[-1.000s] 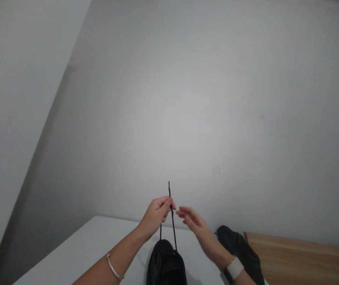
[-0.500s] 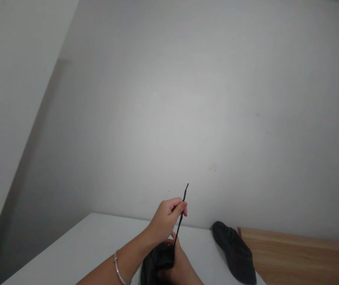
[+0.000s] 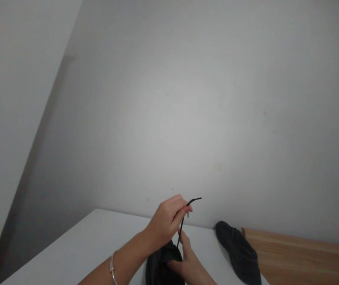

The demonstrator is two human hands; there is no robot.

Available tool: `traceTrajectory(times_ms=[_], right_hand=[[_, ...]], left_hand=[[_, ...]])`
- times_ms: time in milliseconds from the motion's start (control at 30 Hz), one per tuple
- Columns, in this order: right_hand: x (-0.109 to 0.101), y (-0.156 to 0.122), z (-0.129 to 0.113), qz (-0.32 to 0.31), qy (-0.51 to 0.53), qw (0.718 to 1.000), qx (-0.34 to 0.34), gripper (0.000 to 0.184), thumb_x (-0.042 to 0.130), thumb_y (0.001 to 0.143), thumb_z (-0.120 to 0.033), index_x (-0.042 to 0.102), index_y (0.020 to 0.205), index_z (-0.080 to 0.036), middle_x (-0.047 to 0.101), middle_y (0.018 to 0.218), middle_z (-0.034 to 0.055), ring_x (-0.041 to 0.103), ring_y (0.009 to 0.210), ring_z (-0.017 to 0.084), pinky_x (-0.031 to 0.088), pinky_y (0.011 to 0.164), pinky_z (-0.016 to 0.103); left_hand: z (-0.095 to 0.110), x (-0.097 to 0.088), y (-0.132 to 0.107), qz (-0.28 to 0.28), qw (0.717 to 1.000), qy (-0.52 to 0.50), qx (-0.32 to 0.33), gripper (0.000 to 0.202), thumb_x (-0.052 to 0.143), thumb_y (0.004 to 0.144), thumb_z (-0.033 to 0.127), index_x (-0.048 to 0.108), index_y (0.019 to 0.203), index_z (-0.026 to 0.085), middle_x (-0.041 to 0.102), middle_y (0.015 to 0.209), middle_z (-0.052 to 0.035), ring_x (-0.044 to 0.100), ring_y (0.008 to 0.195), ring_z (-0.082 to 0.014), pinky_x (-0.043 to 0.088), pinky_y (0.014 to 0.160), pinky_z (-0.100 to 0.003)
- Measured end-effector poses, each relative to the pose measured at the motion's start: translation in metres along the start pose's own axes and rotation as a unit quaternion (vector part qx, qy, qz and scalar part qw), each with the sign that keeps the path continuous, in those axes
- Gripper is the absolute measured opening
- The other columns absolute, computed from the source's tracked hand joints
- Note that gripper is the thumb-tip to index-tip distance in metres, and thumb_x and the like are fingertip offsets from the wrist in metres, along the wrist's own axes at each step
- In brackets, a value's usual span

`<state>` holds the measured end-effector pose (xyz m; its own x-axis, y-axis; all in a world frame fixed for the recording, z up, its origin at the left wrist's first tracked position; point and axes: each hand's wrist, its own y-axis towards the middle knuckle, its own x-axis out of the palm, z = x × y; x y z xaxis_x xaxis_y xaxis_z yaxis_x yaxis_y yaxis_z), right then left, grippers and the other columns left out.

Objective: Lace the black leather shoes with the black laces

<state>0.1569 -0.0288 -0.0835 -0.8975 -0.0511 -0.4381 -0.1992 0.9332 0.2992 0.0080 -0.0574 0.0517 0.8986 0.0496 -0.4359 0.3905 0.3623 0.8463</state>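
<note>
Pinched between the thumb and fingers of my left hand (image 3: pixel 171 215) is a black shoelace (image 3: pixel 180 231), pulled up taut. Its loose end bends off to the right above the fingertips. The lace runs down to a black shoe (image 3: pixel 157 265), partly cut off by the bottom edge of the view. My right hand (image 3: pixel 185 257) grips this shoe at its opening, with the thumb inside and the fingers along the far side. A second black shoe (image 3: pixel 237 251) lies on the table to the right, apart from both hands.
The shoes are at a white table (image 3: pixel 98 241) that meets a pale wall (image 3: pixel 187 118) behind. A wooden board (image 3: pixel 303 253) stands at the lower right, beside the second shoe. A silver bracelet (image 3: pixel 112 269) circles my left wrist.
My left hand has shifted slightly right, and the lace's loose end, upright before, now bends rightward. My right hand's thumb now shows at the shoe's opening. The view has shifted a little.
</note>
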Motion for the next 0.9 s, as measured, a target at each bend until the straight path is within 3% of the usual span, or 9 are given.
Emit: traceTrajectory(times_ms=[100,233,333,533,667,733,800,900], right_hand=[[-0.019,-0.005,-0.035,0.002,0.122,0.99,-0.072,0.072,0.066,0.075,-0.039,0.035,0.139,-0.024,0.032,0.148,0.0086,0.024,0.138,0.025,0.018,0.112,0.045],[-0.035,-0.002,-0.084,0.074,0.328,0.931,-0.144,0.036,0.06,0.082,-0.044,0.062,0.111,-0.025,0.06,0.125,0.008,0.052,0.117,0.024,0.035,0.103,0.045],[-0.039,0.003,-0.108,0.113,0.411,0.893,-0.144,0.024,0.067,0.077,-0.038,0.07,0.094,-0.022,0.07,0.102,0.0064,0.063,0.095,0.02,0.046,0.092,0.039],[-0.03,0.008,-0.116,0.121,0.5,0.85,-0.115,0.026,0.08,0.062,-0.023,0.072,0.087,-0.021,0.072,0.091,0.0015,0.064,0.082,0.014,0.05,0.084,0.028],[-0.032,0.011,-0.111,0.118,0.544,0.822,-0.122,0.021,0.08,0.064,-0.024,0.069,0.081,-0.021,0.071,0.083,-0.0014,0.065,0.08,0.013,0.051,0.084,0.028],[-0.04,0.012,-0.108,0.121,0.579,0.797,-0.122,0.02,0.079,0.067,-0.028,0.066,0.08,-0.021,0.07,0.088,-0.0008,0.065,0.089,0.015,0.051,0.087,0.031],[-0.052,0.012,-0.103,0.115,0.609,0.777,-0.108,0.02,0.078,0.069,-0.028,0.063,0.079,-0.019,0.068,0.087,-0.0012,0.065,0.087,0.014,0.053,0.083,0.03],[-0.075,0.009,-0.086,0.089,0.622,0.773,-0.089,0.018,0.075,0.072,-0.02,0.059,0.077,-0.017,0.055,0.062,-0.0082,0.053,0.052,0.003,0.049,0.052,0.015]], left_hand=[[-0.002,-0.003,0.001,0.006,1.0,0.002,-0.01,0.033,0.036,0.095,0.031,0.066,0.09,0.016,0.06,0.078,-0.0052,0.054,0.074,-0.0161,0.04,0.069,-0.026],[0.001,-0.001,0.002,0.006,1.0,-0.018,-0.002,0.028,0.041,0.094,0.027,0.067,0.093,0.016,0.061,0.079,-0.0053,0.055,0.075,-0.016,0.042,0.07,-0.026],[0.004,0.001,0.003,0.019,0.999,-0.04,-0.004,0.024,0.046,0.092,0.024,0.068,0.099,0.019,0.062,0.08,-0.0043,0.056,0.076,-0.0153,0.043,0.07,-0.025],[0.0,0.0,-0.001,0.081,0.994,-0.066,-0.029,0.024,0.05,0.09,0.026,0.07,0.102,0.02,0.063,0.077,-0.0037,0.056,0.073,-0.0149,0.044,0.07,-0.026],[-0.005,-0.001,-0.002,0.104,0.986,-0.121,-0.043,0.02,0.055,0.087,0.029,0.072,0.092,0.02,0.064,0.087,-0.006,0.058,0.086,-0.0177,0.044,0.08,-0.029],[-0.01,-0.003,-0.003,0.139,0.968,-0.19,-0.084,0.02,0.058,0.085,0.032,0.071,0.083,0.018,0.064,0.089,-0.0062,0.057,0.091,-0.0187,0.043,0.086,-0.031],[-0.018,-0.007,-0.007,0.178,0.924,-0.303,-0.152,0.024,0.059,0.084,0.036,0.067,0.075,0.015,0.062,0.081,-0.0042,0.059,0.083,-0.0171,0.046,0.081,-0.031],[-0.041,-0.018,-0.021,0.22,0.839,-0.439,-0.232,0.025,0.064,0.079,0.038,0.06,0.073,0.014,0.051,0.062,0.0033,0.049,0.054,-0.0078,0.043,0.054,-0.02]])
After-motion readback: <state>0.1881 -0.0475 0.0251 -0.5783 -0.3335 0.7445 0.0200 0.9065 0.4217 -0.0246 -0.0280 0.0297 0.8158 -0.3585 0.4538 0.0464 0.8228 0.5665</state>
